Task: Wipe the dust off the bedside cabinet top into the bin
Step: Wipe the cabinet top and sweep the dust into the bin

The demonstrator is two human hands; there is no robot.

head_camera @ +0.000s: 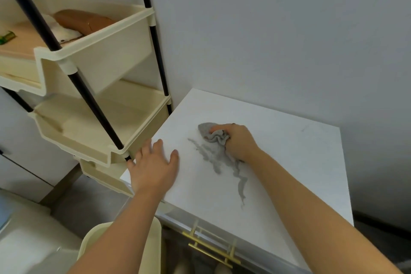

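**Cloth on the dusty cabinet top**

The wall is the biggest thing here. It is plain and pale, and it stands right behind the cabinet. No writing or label can be read anywhere.

The tall rack is on the left. It has cream trays and black poles. Its lower tray corner sits just beside the left edge of the cabinet. In the top tray lie a brown pouch and a small green thing.

The white cabinet top fills the middle. It is the worktop. A grey streak of dust runs down the middle of it, toward the front edge. Under the front edge there is a gold handle.

The cream bin is low down, just beside the front left corner of the cabinet. The left arm hides much of it.

The left hand lies flat on the worktop near its left edge, with fingers spread and nothing in it.

The right hand is curled tight around a bunched grey cloth. It presses the cloth on the worktop at the top end of the dust.
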